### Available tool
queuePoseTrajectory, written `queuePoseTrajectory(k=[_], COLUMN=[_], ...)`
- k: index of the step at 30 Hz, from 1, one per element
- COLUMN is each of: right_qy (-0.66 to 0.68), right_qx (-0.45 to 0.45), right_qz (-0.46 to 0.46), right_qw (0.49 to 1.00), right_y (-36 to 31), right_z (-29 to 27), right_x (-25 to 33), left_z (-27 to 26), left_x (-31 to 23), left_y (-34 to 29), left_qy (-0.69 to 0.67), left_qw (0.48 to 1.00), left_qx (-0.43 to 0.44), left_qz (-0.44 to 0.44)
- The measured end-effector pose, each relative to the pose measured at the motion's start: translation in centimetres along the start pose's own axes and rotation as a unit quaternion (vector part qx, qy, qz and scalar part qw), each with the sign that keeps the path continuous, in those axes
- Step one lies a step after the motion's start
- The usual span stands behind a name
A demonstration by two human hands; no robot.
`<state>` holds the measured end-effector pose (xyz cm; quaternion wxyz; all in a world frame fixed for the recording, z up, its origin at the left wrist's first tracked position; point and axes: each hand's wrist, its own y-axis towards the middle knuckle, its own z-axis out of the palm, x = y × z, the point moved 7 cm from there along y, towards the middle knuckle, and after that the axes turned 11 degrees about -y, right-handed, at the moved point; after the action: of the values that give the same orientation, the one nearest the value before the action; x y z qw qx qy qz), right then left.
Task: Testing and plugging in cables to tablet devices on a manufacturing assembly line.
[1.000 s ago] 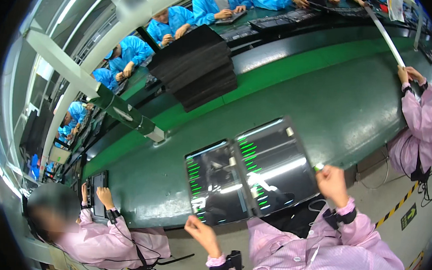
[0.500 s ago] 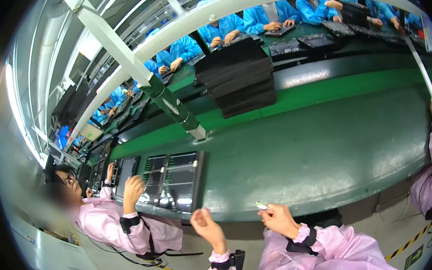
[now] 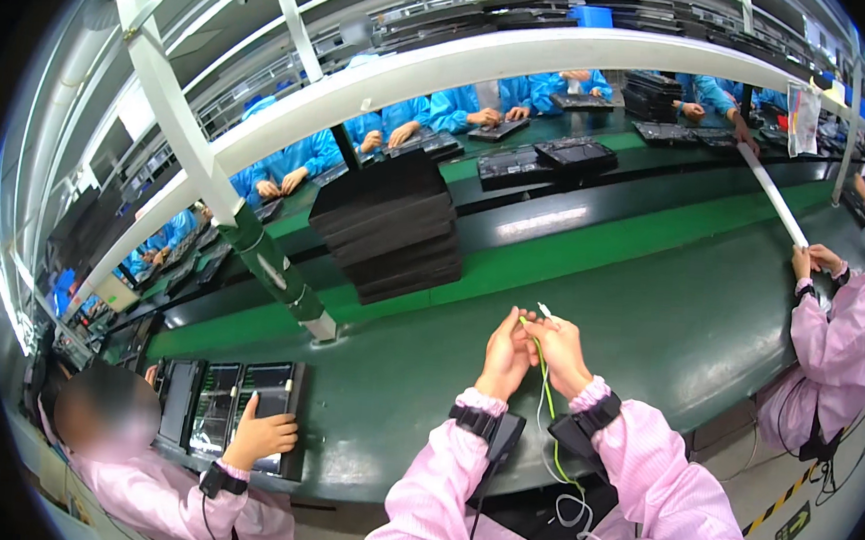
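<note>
My left hand [image 3: 508, 360] and my right hand [image 3: 563, 357] meet over the near edge of the green table, fingertips touching. Between them is a thin cable [image 3: 550, 404] with a yellow-green strand and a white strand. A small white plug [image 3: 546, 310] sticks out past my right fingers, which are closed on the cable. The left fingertips pinch the yellow-green part; exactly how they grip it is partly hidden. Both strands hang between my forearms and end in loose loops near my lap. Each wrist wears a black band with a dark box.
On my left, a co-worker's hand [image 3: 261, 433] rests on a row of dark framed panels [image 3: 289, 378]. Black slabs [image 3: 385, 227] stand stacked beyond the table [image 3: 649, 335], beside a post [image 3: 272, 274]. A co-worker at right holds a long white strip [image 3: 774, 197]. People in blue work opposite.
My hands have come together further over the table; before, they were apart, with only the right holding the plug. The view has shifted. The left co-worker's hand has come down onto the panels.
</note>
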<state>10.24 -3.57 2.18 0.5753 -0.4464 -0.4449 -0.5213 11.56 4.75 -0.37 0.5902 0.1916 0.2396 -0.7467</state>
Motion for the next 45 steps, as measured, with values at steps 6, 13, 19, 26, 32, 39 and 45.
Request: queuePoseTrajectory(k=[6,13,19,26,32,39,45], right_qy=[0.073,0.055,0.139,0.09,0.079,0.09,0.104], right_qx=[0.012,0.008,0.129,0.119,0.121,0.109,0.11], right_qz=[0.022,-0.026,0.017,0.074,0.09,0.109,0.164], right_qw=[0.997,0.998,0.982,0.986,0.985,0.984,0.975], right_y=[6.3,8.4,8.8,9.4,9.0,8.9,8.1], right_z=[3.6,3.2,2.3,1.6,1.7,1.5,2.2], right_x=[-5.9,-9.0,-7.6,-10.8,-10.5,-10.5,-8.7], left_z=[-7.6,-8.3,-5.8,-6.6,-6.7,-6.4,-6.4], left_x=[0.6,1.3,1.8,1.0,1.4,1.3,1.2], left_y=[5.8,6.6,6.6,6.3,6.0,6.0,5.7], left_qy=[-0.188,-0.13,-0.222,-0.178,-0.178,-0.168,-0.165], left_qw=[0.974,0.985,0.965,0.98,0.98,0.982,0.983], left_qx=[0.124,0.1,0.12,0.066,0.066,0.061,0.046], left_qz=[0.025,-0.053,-0.065,-0.051,-0.055,-0.055,-0.062])
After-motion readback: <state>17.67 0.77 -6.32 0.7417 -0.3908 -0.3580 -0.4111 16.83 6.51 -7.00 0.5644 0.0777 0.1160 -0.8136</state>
